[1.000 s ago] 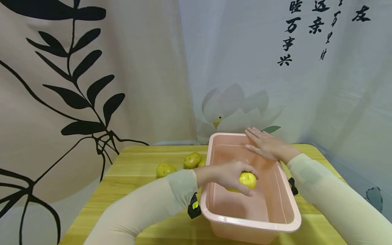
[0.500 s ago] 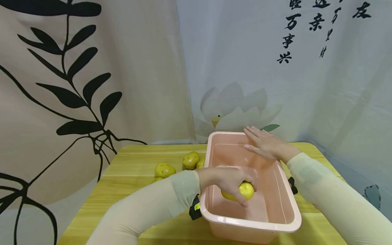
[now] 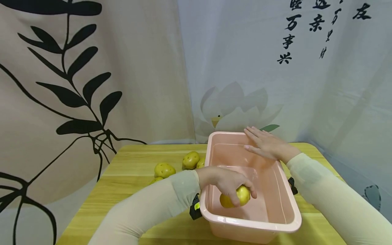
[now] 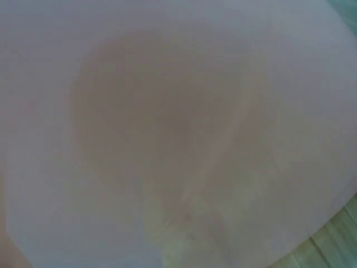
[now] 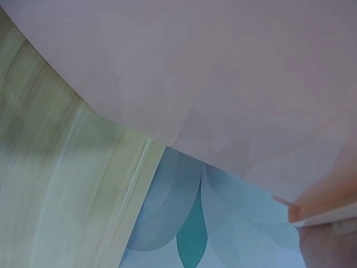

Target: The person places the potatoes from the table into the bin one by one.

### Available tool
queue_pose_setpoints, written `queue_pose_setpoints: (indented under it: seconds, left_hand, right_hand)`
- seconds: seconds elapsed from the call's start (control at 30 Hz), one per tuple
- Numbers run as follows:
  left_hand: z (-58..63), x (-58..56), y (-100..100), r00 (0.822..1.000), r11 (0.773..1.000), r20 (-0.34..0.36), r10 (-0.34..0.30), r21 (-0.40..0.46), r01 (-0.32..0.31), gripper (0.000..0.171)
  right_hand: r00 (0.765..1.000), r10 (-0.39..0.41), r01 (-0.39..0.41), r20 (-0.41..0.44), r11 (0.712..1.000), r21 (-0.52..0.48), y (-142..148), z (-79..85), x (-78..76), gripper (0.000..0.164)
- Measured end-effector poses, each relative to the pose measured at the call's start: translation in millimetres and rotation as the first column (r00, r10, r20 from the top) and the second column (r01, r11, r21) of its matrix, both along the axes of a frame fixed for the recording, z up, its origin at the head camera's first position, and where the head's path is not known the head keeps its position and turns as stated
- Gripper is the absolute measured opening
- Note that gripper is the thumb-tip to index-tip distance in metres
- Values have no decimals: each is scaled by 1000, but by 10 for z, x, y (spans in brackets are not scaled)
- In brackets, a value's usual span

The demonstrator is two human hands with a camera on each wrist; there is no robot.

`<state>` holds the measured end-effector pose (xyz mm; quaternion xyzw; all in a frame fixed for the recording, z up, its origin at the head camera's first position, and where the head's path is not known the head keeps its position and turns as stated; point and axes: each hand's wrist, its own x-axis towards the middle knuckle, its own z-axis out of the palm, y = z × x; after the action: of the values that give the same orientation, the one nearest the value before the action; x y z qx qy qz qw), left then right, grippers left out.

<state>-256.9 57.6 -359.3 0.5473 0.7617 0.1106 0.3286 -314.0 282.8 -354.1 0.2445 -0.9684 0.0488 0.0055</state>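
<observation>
In the head view a pink plastic tub [image 3: 251, 223] stands on the wooden table. My left hand [image 3: 231, 180] reaches down into it and grips a yellow potato [image 3: 243, 195] low over the tub floor, thumb across the near side and fingers round the far side. Part of the potato is hidden by the thumb. The left wrist view shows mainly the tub's blurred outer wall [image 4: 167, 123]. My right hand [image 3: 266, 143] rests on the far right rim with straight fingers. In the right wrist view the tub wall [image 5: 223, 67] fills the top.
Several potatoes lie on the table left of the tub, among them one potato [image 3: 164, 169] further left and another potato [image 3: 191, 160] near the tub's side. The wooden table [image 3: 134, 156] ends at a printed curtain [image 3: 153, 85] behind it.
My left hand has lowered the potato toward the tub floor and shifted slightly left. Its fingers look a little looser round it. The right hand stays on the rim.
</observation>
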Motion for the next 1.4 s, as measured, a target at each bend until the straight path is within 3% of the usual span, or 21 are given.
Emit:
queue_pose_setpoints:
  seconds: [0.37, 0.6, 0.83, 1.4]
  left_hand:
    - [-10, 1, -2, 996, 1000, 85, -6, -24, 8, 54]
    - [-9, 16, 2, 996, 998, 89, -1, -60, 6, 58]
    - [-19, 22, -1, 968, 998, 245, 53, -56, -40, 59]
    - [-22, -9, 5, 974, 998, 220, 53, 31, -62, 58]
  right_hand:
    - [1000, 3, -3, -10, 1000, -12, 12, -17, -14, 82]
    - [1000, 2, -2, -16, 1000, -2, 7, -13, -1, 84]
    - [1000, -4, 4, 6, 1000, -1, -8, 1, 7, 87]
    - [1000, -7, 7, 5, 1000, -3, -10, -7, -6, 87]
